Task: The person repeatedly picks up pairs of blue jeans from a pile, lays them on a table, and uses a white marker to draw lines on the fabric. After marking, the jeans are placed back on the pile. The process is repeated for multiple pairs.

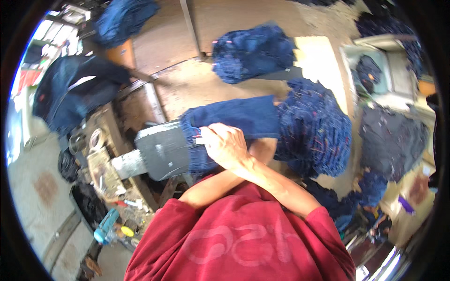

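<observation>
My forearms cross in front of me. My right hand (227,145) is closed, pinching a small white piece (200,140) whose kind I cannot make out, at the frayed edge of a blue denim garment (239,114). The denim is drawn over the end of a dark grey padded board (161,147), which sticks out to the left. My left forearm (211,189) passes beneath the right wrist toward the right, and its hand (265,150) goes under the denim, so its fingers are hidden. Against the garment's right end rests a thick stack of denim pieces (314,126) with frayed edges.
Beyond the board lies another denim bundle (253,51). Dark denim (77,91) drapes at the left, above a worn wooden bench (105,173) with a tape roll (97,139). A light blue bottle (107,225) lies lower left. Grey cloth (391,140) is piled at the right.
</observation>
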A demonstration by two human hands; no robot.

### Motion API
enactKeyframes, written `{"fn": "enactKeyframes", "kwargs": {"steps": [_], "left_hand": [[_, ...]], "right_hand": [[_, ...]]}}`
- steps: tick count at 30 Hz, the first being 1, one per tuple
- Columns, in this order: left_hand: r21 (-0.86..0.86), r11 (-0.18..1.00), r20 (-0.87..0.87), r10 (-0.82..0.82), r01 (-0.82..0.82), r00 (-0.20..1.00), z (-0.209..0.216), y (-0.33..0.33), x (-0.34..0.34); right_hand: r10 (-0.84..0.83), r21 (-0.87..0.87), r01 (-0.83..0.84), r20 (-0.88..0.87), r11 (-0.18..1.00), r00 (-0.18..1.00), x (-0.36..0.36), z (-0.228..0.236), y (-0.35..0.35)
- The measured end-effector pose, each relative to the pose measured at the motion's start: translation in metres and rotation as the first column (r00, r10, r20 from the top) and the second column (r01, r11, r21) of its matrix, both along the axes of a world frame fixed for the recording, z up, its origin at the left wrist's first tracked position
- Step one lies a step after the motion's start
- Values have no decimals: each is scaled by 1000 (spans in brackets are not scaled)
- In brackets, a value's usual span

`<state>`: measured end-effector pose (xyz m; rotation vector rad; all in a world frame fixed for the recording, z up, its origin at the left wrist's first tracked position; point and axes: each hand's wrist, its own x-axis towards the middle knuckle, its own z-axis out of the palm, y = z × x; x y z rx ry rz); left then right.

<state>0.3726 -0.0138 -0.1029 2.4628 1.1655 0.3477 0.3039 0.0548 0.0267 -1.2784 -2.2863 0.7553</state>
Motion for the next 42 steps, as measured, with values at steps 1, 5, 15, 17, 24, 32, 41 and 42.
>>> {"fn": "enactKeyframes", "kwargs": {"steps": [1, 5, 15, 17, 24, 32, 41, 42], "left_hand": [[-7, 1000, -7, -3, 3, 1000, 1, 4, 1], [-155, 987, -56, 21, -29, 998, 21, 24, -19], [-18, 885, -251, 447, -466, 859, 41, 23, -233], [-54, 857, -328, 470, -513, 819, 47, 13, -267], [20, 813, -367, 547, -582, 752, 74, 53, -232], [-471, 846, -227, 158, -251, 961, -3, 172, -108], [-119, 993, 117, 13, 1, 993, -38, 199, -121], [-44, 999, 139, 12, -6, 990, -39, 204, -121]], "right_hand": [[-65, 166, 92, -165, 982, 984, 17, 19, 7], [-418, 192, 422, -63, 886, 906, 136, 105, 28], [-755, 45, 767, 226, 640, 616, 265, 92, 35], [-711, -112, 775, 336, 621, 618, 261, 81, 22], [-597, -375, 584, 94, 720, 797, 188, 39, -45], [-496, -65, 493, -42, 868, 868, 94, -32, -60], [-513, 121, 505, 44, 854, 857, 69, -83, -31], [-518, 112, 510, 66, 853, 853, 67, -85, -29]]}}
